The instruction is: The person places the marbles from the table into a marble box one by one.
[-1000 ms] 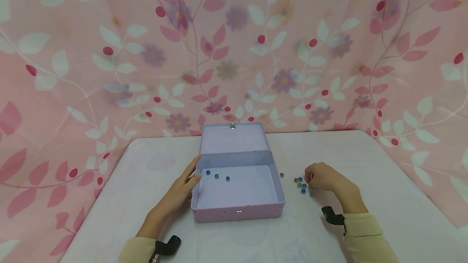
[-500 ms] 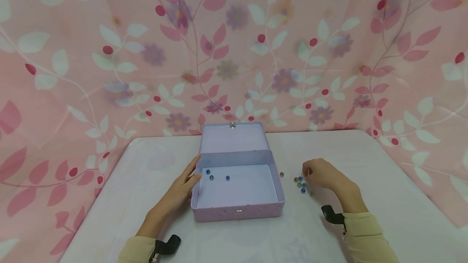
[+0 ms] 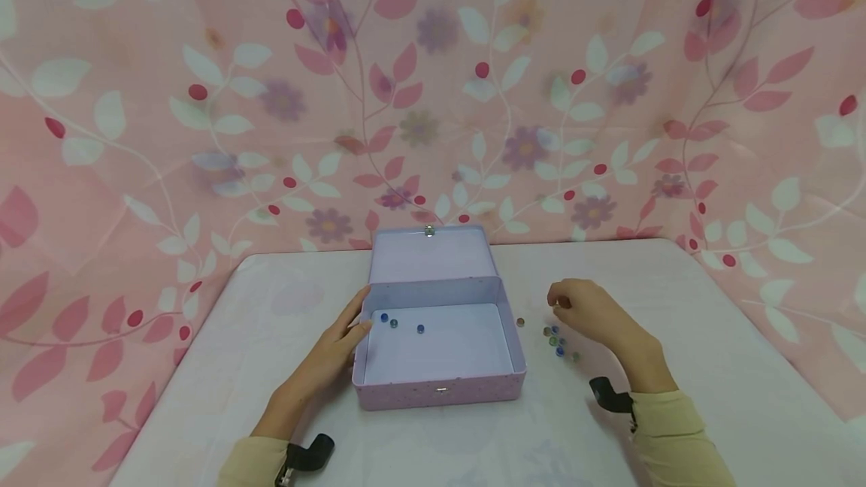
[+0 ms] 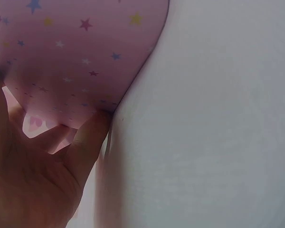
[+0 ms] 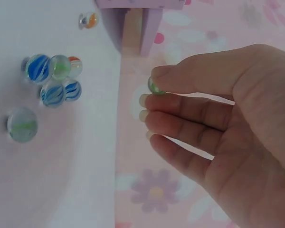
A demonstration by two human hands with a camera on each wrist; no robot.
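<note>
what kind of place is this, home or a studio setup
Probably a staged tabletop setup rather than a lived-in room: a pink floral cloth backdrop hangs behind a white table holding only an open lilac metal box and loose glass marbles.

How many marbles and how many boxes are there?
marbles: 11 (3 in the box, 7 on the table, 1 pinched in the right hand)
box: 1
Total: 12
</note>
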